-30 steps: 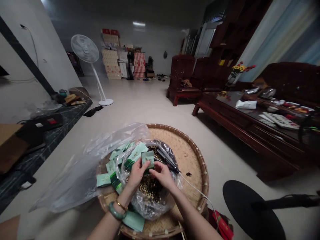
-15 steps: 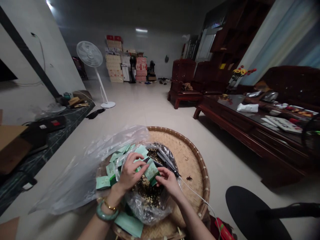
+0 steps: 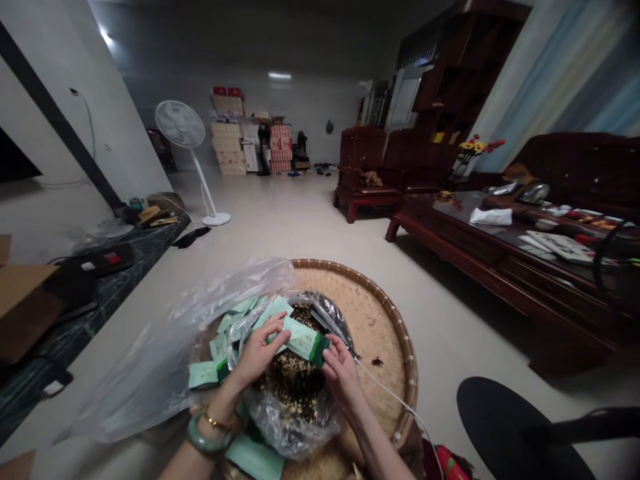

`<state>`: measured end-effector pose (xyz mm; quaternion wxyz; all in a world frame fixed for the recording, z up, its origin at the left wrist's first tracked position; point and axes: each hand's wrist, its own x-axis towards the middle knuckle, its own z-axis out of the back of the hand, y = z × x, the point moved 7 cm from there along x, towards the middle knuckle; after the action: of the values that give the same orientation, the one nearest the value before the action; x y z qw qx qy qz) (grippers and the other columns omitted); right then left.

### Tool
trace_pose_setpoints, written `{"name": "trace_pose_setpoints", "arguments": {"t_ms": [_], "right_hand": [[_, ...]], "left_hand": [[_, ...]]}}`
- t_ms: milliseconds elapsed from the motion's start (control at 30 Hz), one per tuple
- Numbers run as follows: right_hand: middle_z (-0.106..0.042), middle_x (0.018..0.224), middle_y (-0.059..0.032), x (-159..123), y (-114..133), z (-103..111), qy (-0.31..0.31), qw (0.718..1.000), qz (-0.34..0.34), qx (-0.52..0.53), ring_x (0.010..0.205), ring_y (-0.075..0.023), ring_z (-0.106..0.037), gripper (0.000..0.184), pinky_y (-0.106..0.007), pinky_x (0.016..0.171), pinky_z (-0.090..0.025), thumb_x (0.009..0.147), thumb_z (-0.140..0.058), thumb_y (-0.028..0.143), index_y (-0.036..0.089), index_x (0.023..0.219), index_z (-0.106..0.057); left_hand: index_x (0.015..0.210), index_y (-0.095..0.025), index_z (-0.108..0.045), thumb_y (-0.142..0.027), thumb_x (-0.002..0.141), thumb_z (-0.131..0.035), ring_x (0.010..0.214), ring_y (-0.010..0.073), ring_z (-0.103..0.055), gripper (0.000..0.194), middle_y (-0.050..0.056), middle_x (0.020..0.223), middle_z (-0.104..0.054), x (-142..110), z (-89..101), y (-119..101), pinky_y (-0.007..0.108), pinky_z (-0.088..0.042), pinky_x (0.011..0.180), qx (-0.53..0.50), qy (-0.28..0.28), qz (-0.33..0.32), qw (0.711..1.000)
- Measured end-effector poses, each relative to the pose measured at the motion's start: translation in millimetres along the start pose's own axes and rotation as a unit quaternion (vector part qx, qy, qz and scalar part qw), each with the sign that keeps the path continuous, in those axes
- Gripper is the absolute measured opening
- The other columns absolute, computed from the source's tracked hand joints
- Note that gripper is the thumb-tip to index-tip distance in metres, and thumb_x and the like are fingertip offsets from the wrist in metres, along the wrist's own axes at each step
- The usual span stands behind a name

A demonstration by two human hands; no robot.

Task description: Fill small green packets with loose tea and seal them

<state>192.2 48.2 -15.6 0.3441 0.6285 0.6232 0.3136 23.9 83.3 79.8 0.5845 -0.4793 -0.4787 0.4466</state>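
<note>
A pale green packet with a dark green end is stretched between my two hands. My left hand grips its left end, and my right hand pinches the dark end. Below it, an open clear plastic bag holds a loose dark and pale dried mix. A dark elongated tool with a white cord lies across the bag's far right side. More green packets are heaped to the left of the bag, and another green packet lies at the near side.
Everything rests on a round woven bamboo tray. A large clear plastic sheet spreads left of it. The white cord runs over the tray's right rim. A black round base stands at right, near a dark wooden table. A white fan stands farther back.
The packet, earlier folded or angled between my fingers, is now drawn out flat and wide. My right hand has shifted slightly to its dark end. The camera view has tilted a little.
</note>
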Motion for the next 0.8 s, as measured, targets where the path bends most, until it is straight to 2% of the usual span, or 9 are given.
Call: {"name": "trace_pose_setpoints", "arguments": {"t_ms": [67, 167, 233, 300, 400, 533, 667, 733, 800], "right_hand": [[-0.06, 0.118, -0.0079, -5.6, 4.2, -11.0, 0.034, 0.999, 0.025, 0.023, 0.101, -0.0253, -0.063, 0.073, -0.034, 0.078, -0.053, 0.057, -0.081, 0.049, 0.028, 0.118, -0.047], [-0.057, 0.126, -0.0093, -9.1, 2.0, -22.9, 0.066, 0.997, 0.04, 0.028, 0.115, -0.0296, -0.057, 0.098, -0.042, 0.094, -0.047, 0.049, -0.086, 0.047, 0.029, 0.131, -0.037], [-0.06, 0.122, -0.0097, -7.3, 0.1, -23.7, 0.053, 0.997, 0.051, 0.012, 0.117, -0.0305, -0.055, 0.094, -0.044, 0.099, -0.044, 0.05, -0.085, 0.048, 0.027, 0.129, -0.04], [-0.061, 0.12, -0.0101, -4.2, 0.7, -21.8, 0.031, 0.997, 0.067, 0.001, 0.118, -0.0306, -0.054, 0.084, -0.044, 0.098, -0.044, 0.054, -0.083, 0.049, 0.026, 0.125, -0.045], [-0.061, 0.12, -0.0102, -0.8, 2.4, -20.8, 0.016, 0.997, 0.072, 0.01, 0.114, -0.0303, -0.057, 0.077, -0.044, 0.096, -0.045, 0.058, -0.081, 0.05, 0.027, 0.123, -0.046], [-0.062, 0.116, -0.0109, -0.1, 2.5, -20.2, 0.003, 0.998, 0.063, 0.008, 0.106, -0.0304, -0.06, 0.075, -0.044, 0.088, -0.049, 0.058, -0.076, 0.058, 0.028, 0.121, -0.049], [-0.065, 0.108, -0.0104, 0.3, 3.9, -18.1, -0.013, 0.997, 0.069, 0.012, 0.098, -0.0297, -0.062, 0.072, -0.041, 0.079, -0.052, 0.058, -0.075, 0.061, 0.027, 0.118, -0.052], [-0.066, 0.104, -0.0095, 0.7, 5.1, -16.9, -0.017, 0.997, 0.075, 0.02, 0.096, -0.029, -0.062, 0.07, -0.039, 0.078, -0.053, 0.059, -0.075, 0.06, 0.026, 0.117, -0.053], [-0.066, 0.103, -0.0088, 1.3, 5.2, -15.3, -0.017, 0.997, 0.074, 0.014, 0.093, -0.0278, -0.063, 0.069, -0.038, 0.076, -0.053, 0.06, -0.073, 0.061, 0.026, 0.116, -0.054]], "left_hand": [[0.057, -0.02, -0.065, -0.039, 0.065, -0.074, 0.086, 0.0239, -0.058, 0.023, 0.004, 0.07, -0.064, 0.0, 0.2, 3.4, 0.028, -0.045, 0.083, -0.003, -0.019, 0.012, 1.0], [0.054, -0.018, -0.058, -0.046, 0.067, -0.07, 0.059, 0.0142, -0.046, 0.033, -0.002, 0.056, -0.052, -1.3, -6.6, 4.1, 0.021, -0.041, 0.059, 0.007, -0.022, 0.015, 1.0], [0.052, -0.018, -0.055, -0.048, 0.068, -0.069, 0.055, 0.0126, -0.041, 0.036, -0.004, 0.053, -0.047, -2.6, -11.5, 3.4, 0.021, -0.037, 0.055, 0.014, -0.023, 0.015, 1.0], [0.054, -0.018, -0.058, -0.048, 0.068, -0.069, 0.058, 0.0138, -0.045, 0.035, -0.003, 0.054, -0.051, -3.9, -15.6, 2.7, 0.021, -0.039, 0.057, 0.01, -0.021, 0.016, 1.0], [0.065, -0.018, -0.067, -0.045, 0.068, -0.069, 0.073, 0.0194, -0.056, 0.028, 0.001, 0.067, -0.063, -5.8, -21.1, 2.5, 0.025, -0.044, 0.072, -0.008, 0.005, 0.026, 1.0], [0.071, -0.018, -0.073, -0.044, 0.067, -0.07, 0.088, 0.0251, -0.06, 0.026, 0.004, 0.078, -0.07, -8.1, -23.8, 2.1, 0.03, -0.042, 0.089, -0.026, 0.018, 0.034, 0.999], [0.063, -0.016, -0.071, -0.045, 0.067, -0.071, 0.079, 0.0229, -0.059, 0.029, 0.003, 0.071, -0.068, -9.8, -25.7, 6.5, 0.029, -0.045, 0.081, -0.045, 0.009, 0.037, 0.998], [0.061, -0.015, -0.069, -0.044, 0.066, -0.073, 0.074, 0.0206, -0.059, 0.03, 0.002, 0.068, -0.067, -11.0, -24.6, 15.5, 0.027, -0.046, 0.075, -0.067, -0.019, 0.06, 0.996], [0.066, -0.014, -0.069, -0.041, 0.067, -0.073, 0.077, 0.0194, -0.06, 0.027, 0.003, 0.072, -0.068, -13.3, -19.8, 28.1, 0.026, -0.047, 0.074, -0.139, -0.082, 0.089, 0.983]]}}
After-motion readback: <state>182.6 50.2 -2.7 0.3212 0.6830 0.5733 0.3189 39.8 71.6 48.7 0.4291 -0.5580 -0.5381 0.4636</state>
